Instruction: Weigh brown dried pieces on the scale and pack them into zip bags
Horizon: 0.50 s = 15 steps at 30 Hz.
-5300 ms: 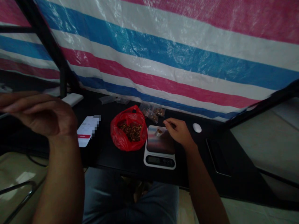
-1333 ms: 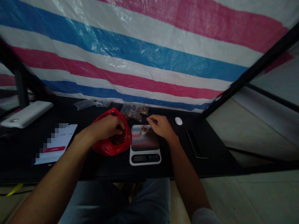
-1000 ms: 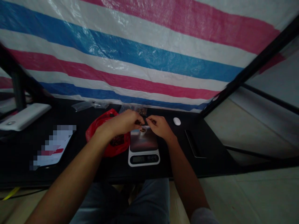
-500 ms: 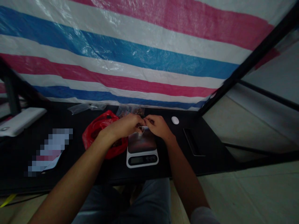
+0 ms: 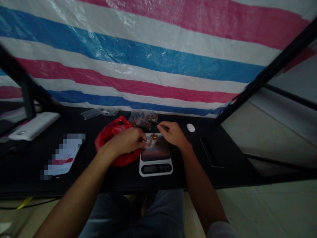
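A small white cup (image 5: 154,138) holding brown pieces stands on the steel plate of a white kitchen scale (image 5: 156,152). Just left of the cup is my left hand (image 5: 130,140), thumb and fingers apart at the edge of the plate; whether they touch the cup I cannot tell. My right hand (image 5: 172,133) hovers beyond the plate's right edge, fingertips pinched together, and anything between them is too small to make out. Under my left forearm lies an open red plastic bag (image 5: 104,134), its contents mostly hidden. The scale's display shows no readable number.
Small clear bags of brown pieces (image 5: 142,123) lie behind the scale, with flat clear bags (image 5: 96,113) farther left. A white mouse-like object (image 5: 190,127) and a dark phone (image 5: 209,152) sit right. At left are a printed sheet (image 5: 65,158) and a white device (image 5: 36,125).
My hands have moved apart from above the cup, the left one leftward and the right one rightward. The cup and its contents now show. The view has shifted slightly.
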### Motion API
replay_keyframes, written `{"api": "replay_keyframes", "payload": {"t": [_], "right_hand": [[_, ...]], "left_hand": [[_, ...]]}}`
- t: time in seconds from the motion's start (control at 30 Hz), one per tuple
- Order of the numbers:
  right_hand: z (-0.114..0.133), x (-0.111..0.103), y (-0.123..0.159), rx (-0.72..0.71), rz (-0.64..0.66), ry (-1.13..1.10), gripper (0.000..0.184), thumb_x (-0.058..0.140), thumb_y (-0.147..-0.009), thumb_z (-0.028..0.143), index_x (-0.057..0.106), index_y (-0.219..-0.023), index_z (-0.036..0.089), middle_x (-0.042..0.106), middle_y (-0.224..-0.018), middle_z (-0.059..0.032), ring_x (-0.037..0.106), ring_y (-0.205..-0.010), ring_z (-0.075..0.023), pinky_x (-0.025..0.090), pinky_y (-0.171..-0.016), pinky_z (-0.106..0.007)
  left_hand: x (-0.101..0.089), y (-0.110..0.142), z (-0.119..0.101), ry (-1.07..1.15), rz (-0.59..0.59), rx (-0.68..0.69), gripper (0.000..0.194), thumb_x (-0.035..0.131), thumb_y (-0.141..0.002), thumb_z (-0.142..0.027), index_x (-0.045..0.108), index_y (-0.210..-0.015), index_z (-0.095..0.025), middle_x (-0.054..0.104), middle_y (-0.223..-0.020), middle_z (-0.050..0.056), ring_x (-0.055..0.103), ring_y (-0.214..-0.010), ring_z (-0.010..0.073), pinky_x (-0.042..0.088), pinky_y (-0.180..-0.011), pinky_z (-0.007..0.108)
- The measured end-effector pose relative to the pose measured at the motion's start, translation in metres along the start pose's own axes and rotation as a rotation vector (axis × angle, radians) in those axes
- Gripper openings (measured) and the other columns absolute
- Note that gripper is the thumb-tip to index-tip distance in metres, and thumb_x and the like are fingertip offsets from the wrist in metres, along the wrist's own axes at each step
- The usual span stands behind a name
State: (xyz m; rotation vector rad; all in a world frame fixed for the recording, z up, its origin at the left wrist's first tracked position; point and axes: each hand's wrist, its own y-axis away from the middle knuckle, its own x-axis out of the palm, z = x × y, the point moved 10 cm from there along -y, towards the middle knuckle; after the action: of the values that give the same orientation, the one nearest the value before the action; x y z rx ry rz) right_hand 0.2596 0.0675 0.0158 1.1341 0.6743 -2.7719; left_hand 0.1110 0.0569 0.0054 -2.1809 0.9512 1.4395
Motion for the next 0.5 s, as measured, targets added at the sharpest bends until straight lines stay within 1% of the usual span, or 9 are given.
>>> {"api": "replay_keyframes", "payload": {"t": [0.07,0.13,0.27,0.4,0.5], "right_hand": [[-0.001,0.002,0.0,-0.001,0.015,0.035,0.022,0.058,-0.099,0.026,0.073,-0.084,0.017,0.073,-0.076,-0.0021,0.06,-0.067,-0.0147,0.037,-0.063,-0.027],[-0.003,0.003,0.0,0.003,0.024,0.056,0.022,0.059,-0.099,0.025,0.073,-0.084,0.018,0.073,-0.077,-0.0023,0.06,-0.068,-0.0149,0.037,-0.064,-0.027],[-0.004,0.004,0.0,0.0,0.026,0.073,0.023,0.058,-0.099,0.026,0.073,-0.082,0.018,0.072,-0.075,-0.002,0.059,-0.066,-0.0146,0.036,-0.063,-0.027],[-0.003,0.003,0.0,-0.002,0.021,0.078,0.025,0.058,-0.099,0.027,0.072,-0.081,0.017,0.07,-0.073,-0.0014,0.058,-0.065,-0.014,0.035,-0.062,-0.027],[-0.002,0.004,0.0,-0.006,0.025,0.08,0.025,0.058,-0.099,0.027,0.072,-0.081,0.017,0.07,-0.073,-0.0017,0.057,-0.064,-0.0139,0.035,-0.063,-0.027]], "left_hand": [[0.007,-0.001,-0.006,-0.043,-0.035,-0.027,0.021,0.068,-0.092,-0.036,0.082,-0.1,-0.023,0.081,-0.104,0.009,0.075,-0.093,0.0263,0.051,-0.076,0.03],[0.013,-0.003,-0.009,-0.081,-0.067,-0.046,0.022,0.067,-0.092,-0.036,0.082,-0.101,-0.023,0.08,-0.107,0.01,0.074,-0.096,0.0281,0.051,-0.076,0.03],[0.015,-0.003,-0.011,-0.077,-0.068,-0.035,0.024,0.061,-0.094,-0.028,0.082,-0.105,-0.025,0.08,-0.109,0.009,0.074,-0.099,0.0275,0.051,-0.077,0.03],[0.0,0.002,-0.006,-0.039,-0.072,-0.035,0.024,0.06,-0.09,-0.02,0.081,-0.102,-0.023,0.08,-0.106,0.007,0.074,-0.096,0.0245,0.051,-0.078,0.029],[-0.017,0.002,-0.009,-0.005,-0.135,-0.001,0.023,0.06,-0.092,-0.02,0.08,-0.102,-0.02,0.08,-0.103,0.007,0.073,-0.093,0.0231,0.052,-0.082,0.03]]}}
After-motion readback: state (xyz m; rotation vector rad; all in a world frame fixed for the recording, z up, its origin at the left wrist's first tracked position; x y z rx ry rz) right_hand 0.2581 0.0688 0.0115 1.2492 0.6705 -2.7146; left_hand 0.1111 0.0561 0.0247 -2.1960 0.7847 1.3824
